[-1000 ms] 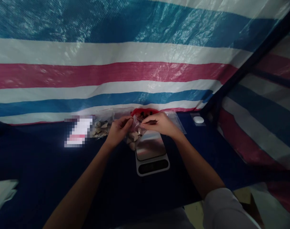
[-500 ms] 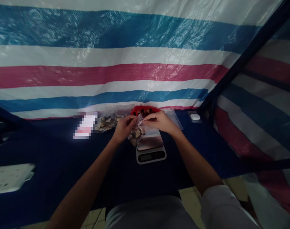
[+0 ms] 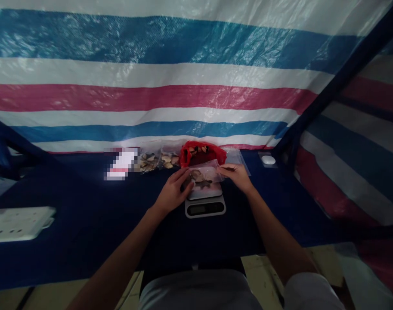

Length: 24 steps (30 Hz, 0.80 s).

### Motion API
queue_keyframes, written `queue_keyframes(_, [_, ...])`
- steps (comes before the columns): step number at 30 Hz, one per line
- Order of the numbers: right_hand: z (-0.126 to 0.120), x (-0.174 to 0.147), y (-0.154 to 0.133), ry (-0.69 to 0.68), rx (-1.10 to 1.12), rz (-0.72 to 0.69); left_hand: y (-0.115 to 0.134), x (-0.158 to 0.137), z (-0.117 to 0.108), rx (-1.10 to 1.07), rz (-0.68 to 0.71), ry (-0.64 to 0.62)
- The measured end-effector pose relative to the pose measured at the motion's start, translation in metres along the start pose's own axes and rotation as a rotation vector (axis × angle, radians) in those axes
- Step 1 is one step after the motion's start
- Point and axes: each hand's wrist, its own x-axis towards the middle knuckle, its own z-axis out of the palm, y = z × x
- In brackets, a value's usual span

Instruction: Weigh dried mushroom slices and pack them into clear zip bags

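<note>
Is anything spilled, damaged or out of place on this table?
Nothing stands out. The left hand and right hand lay a clear bag flat on the scale. The red bag behind stands open, with nothing spilled.

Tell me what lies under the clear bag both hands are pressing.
Under the clear bag sits a small scale; its display end shows, its platform mostly covered. Left hand, right hand.

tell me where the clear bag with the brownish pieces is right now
In the head view the clear bag lies on the scale, mid-table, between the left hand and right hand, before the red bag.
</note>
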Motion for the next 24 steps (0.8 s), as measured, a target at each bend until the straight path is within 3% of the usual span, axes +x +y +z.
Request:
queue_keyframes(10, [-0.018, -0.008, 0.011, -0.030, -0.037, 0.005, -0.010, 0.006, 0.004, 0.002, -0.027, -0.099])
queue_keyframes(16, [-0.036, -0.010, 0.013, 0.029, -0.039, 0.004, -0.020, 0.005, -0.003, 0.006, -0.001, -0.023])
queue_keyframes(19, [-0.049, -0.012, 0.020, 0.079, -0.297, -0.107, -0.030, -0.005, -0.011, 0.086, 0.005, 0.004])
queue_keyframes(24, [-0.056, -0.021, 0.033, -0.086, -0.885, -0.344, -0.049, -0.024, -0.017, 0.302, -0.002, -0.054])
